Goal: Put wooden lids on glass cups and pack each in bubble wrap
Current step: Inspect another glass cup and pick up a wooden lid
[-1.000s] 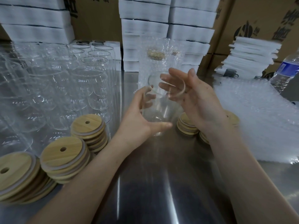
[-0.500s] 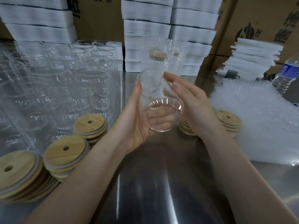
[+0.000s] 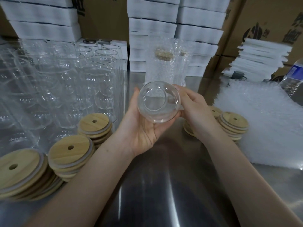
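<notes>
I hold one clear glass cup tipped on its side above the steel table, one round end facing me. My left hand cradles it from below and the left, fingers curled under it. My right hand grips its right side. Stacks of wooden lids with a straw hole sit at the near left and behind my right hand. A pile of bubble wrap bags lies at the right. Two wrapped, lidded cups stand behind the held cup.
Several bare glass cups crowd the left half of the table. White foam blocks and cardboard boxes line the back. A water bottle stands at the far right. Bare steel table lies between my forearms.
The cup has been turned from nearly upright to lying sideways, with a round end toward me. Both hands shifted around it while staying at the table's middle.
</notes>
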### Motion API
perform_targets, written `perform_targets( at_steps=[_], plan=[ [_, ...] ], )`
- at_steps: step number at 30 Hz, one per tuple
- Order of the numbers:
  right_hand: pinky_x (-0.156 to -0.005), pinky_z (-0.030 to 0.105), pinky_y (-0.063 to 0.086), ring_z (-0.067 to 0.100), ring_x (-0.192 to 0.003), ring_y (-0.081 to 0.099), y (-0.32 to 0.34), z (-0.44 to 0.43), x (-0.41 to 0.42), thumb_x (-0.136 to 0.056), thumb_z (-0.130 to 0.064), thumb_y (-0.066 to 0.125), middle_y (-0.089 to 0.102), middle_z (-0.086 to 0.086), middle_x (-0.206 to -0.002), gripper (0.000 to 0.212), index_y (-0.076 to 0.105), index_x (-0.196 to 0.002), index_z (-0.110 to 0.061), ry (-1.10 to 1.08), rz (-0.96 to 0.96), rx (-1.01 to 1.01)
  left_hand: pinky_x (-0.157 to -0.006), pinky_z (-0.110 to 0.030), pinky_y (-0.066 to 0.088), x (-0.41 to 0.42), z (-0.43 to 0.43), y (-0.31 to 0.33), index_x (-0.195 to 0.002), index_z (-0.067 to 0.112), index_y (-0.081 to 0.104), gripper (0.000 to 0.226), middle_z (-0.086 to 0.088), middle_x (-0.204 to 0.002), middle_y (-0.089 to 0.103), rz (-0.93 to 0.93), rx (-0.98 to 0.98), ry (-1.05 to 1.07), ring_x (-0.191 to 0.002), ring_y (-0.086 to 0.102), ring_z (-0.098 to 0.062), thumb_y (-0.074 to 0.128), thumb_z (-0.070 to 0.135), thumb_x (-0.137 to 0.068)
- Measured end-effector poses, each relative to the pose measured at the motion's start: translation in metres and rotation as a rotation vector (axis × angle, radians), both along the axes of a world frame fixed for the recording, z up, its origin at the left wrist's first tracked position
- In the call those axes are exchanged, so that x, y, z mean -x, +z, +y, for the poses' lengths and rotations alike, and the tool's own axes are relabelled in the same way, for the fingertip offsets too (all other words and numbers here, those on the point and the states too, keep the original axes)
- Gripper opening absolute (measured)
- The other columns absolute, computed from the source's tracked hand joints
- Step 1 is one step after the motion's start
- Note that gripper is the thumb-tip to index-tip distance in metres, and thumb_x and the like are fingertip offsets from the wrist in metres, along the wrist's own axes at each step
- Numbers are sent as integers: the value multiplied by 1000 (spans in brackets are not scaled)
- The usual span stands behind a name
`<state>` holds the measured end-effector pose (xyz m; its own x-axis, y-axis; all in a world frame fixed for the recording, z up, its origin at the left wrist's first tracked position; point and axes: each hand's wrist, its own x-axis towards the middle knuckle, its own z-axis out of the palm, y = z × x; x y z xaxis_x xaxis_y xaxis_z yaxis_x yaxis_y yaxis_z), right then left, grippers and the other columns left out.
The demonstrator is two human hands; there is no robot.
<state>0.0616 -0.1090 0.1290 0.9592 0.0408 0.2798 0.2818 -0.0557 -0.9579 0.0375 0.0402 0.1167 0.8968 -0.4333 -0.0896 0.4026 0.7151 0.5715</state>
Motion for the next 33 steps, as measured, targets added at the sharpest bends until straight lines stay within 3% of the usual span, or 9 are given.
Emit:
perform_targets(
  at_steps=[5, 9, 11, 13, 15, 20, 23, 26, 33],
  plan=[
    [-76, 19, 54, 7, -105, 67, 0, 4, 3, -99, -32, 53, 72, -4, -111, 35, 68, -122, -10, -55, -75, 38, -63, -34, 62, -1, -2, 0, -118, -1, 69, 65, -24, -117, 69, 8, 9, 29, -110, 65, -39, 38, 54, -103],
    [-94, 18, 48, 7, -130, 51, 4, 6, 13, -89, -63, 48, 56, -1, -140, 64, 53, -136, -21, 63, -260, 71, -61, -33, 61, -2, -2, 0, -128, -1, 59, 66, -27, -122, 65, 6, 51, 65, -105, 69, -36, 37, 56, -103],
    [-109, 32, 42, 7, -136, 44, 7, 6, 19, -76, -76, 54, 51, -5, -145, 77, 44, -138, -33, 125, -346, 166, -65, -33, 62, -4, -1, -3, -115, -1, 69, 64, -22, -116, 69, -32, 53, 96, -102, 71, -32, 36, 53, -104],
    [-114, 45, 36, 9, -139, 40, 10, 9, 23, -71, -67, 69, 47, -6, -148, 80, 39, -139, -37, 147, -416, 272, -71, -33, 63, -6, -1, -6, -104, 4, 76, 66, -17, -110, 72, -65, 17, 111, -90, 73, -29, 33, 54, -105],
    [-115, 40, 36, 8, -138, 41, 9, 14, 25, -70, -48, 77, 47, -7, -146, 80, 38, -139, -33, 143, -481, 359, -75, -31, 62, -8, -1, -8, -115, 7, 72, 67, -15, -111, 72, -75, -15, 110, -87, 72, -28, 31, 59, -103],
    [-103, 22, 41, 3, -123, 51, 3, 22, 27, -67, -35, 81, 51, -18, -125, 72, 48, -128, -19, 77, -513, 342, -78, -29, 61, -10, -2, -12, -119, 7, 65, 64, -12, -113, 71, -92, -28, 114, -101, 70, -24, 32, 59, -102],
    [-99, 25, 45, 3, -116, 53, -1, 27, 27, -62, -29, 85, 51, -18, -115, 70, 49, -121, -16, -4, -512, 326, -96, -30, 54, -9, -3, -15, -127, 7, 61, 69, -13, -125, 67, -84, -59, 120, -117, 63, -25, 36, 65, -98],
    [-97, 25, 46, 1, -112, 54, -3, 34, 30, -57, -41, 84, 53, -16, -111, 73, 50, -116, -15, -83, -476, 269, -112, -37, 39, -7, -6, -16, -136, 5, 54, 78, -18, -136, 59, -82, -85, 139, -125, 55, -28, 39, 68, -94],
    [-85, 11, 45, -5, -100, 60, -6, 41, 31, -70, -29, 83, 64, -2, -107, 43, 57, -102, -19, -174, -362, -16, -99, -39, 50, -6, -12, -18, -131, 7, 59, 75, -18, -133, 62, -94, -100, 137, -127, 57, -30, 38, 67, -93]
  ],
)
